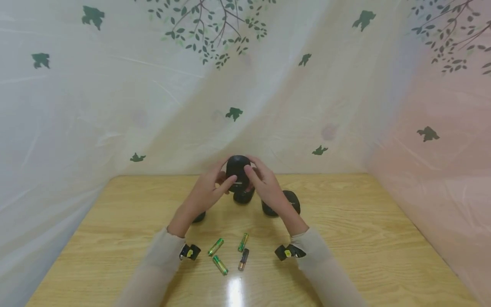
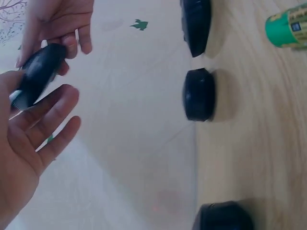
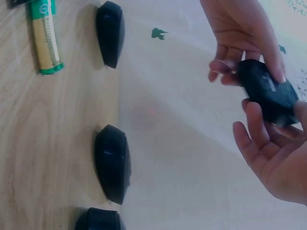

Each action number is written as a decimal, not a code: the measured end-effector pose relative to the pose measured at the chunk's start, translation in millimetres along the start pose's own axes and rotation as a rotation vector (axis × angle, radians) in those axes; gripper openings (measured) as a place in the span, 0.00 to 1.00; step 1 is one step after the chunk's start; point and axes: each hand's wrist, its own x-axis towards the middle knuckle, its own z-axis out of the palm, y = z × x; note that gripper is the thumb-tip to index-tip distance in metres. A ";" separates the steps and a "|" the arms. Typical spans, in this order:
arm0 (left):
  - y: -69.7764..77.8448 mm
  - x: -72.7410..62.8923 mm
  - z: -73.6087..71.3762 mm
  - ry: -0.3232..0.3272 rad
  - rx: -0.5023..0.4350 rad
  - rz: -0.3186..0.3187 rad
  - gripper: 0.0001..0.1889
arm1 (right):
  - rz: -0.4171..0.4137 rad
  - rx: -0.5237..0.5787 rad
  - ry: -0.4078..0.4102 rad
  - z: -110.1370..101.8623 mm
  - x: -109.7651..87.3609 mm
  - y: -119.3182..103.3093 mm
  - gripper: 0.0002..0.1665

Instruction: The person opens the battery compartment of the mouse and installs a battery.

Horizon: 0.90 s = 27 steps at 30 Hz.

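Observation:
A black computer mouse (image 1: pixel 238 167) is held up above the far part of the table, between both hands. My left hand (image 1: pixel 205 190) grips it from the left, its thumb across the face toward the viewer. From the other side my right hand (image 1: pixel 267 187) holds the same mouse, thumb on the face and fingers behind. In the right wrist view the mouse (image 3: pixel 266 91) shows a light label on its dark surface. Part of its back is hidden by fingers.
More black mice lie on the wooden table (image 1: pixel 345 238): one (image 1: pixel 244 196) behind the hands, others (image 1: pixel 293 201) by the right forearm, another (image 1: pixel 198 217) by the left wrist. Green batteries (image 1: pixel 220 265) and a dark battery (image 1: pixel 243 259) lie between the forearms. A leaf-patterned curtain (image 1: pixel 184 119) hangs behind.

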 end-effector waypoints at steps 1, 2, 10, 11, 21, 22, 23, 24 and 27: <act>-2.0 0.0 2.5 0.013 -0.005 0.010 0.32 | 0.005 0.000 0.014 1.3 -0.1 0.3 0.22; -3.3 -0.1 4.8 0.026 -0.014 0.011 0.32 | 0.008 -0.003 0.028 2.7 -0.1 1.1 0.23; -7.2 -2.8 16.6 0.028 -0.338 -0.108 0.29 | -0.021 -0.043 0.110 13.6 -0.4 11.1 0.26; -8.0 -3.3 16.4 0.018 -0.382 -0.122 0.29 | -0.029 -0.053 0.114 14.4 -0.3 13.0 0.25; -23.1 -0.5 8.8 -0.157 -0.601 -0.081 0.32 | -0.075 -0.096 0.066 13.6 -0.2 28.1 0.24; -24.2 -0.4 8.4 -0.170 -0.609 -0.081 0.32 | -0.079 -0.094 0.061 13.5 -0.3 29.2 0.24; -24.5 -0.4 7.9 -0.183 -0.613 -0.084 0.32 | -0.082 -0.090 0.057 13.5 -0.4 30.3 0.24; -24.7 -0.6 7.7 -0.192 -0.613 -0.088 0.32 | -0.087 -0.084 0.055 13.6 -0.3 31.2 0.24; -24.1 -0.8 7.7 -0.210 -0.610 -0.098 0.31 | -0.099 -0.056 0.053 14.9 -0.4 34.6 0.24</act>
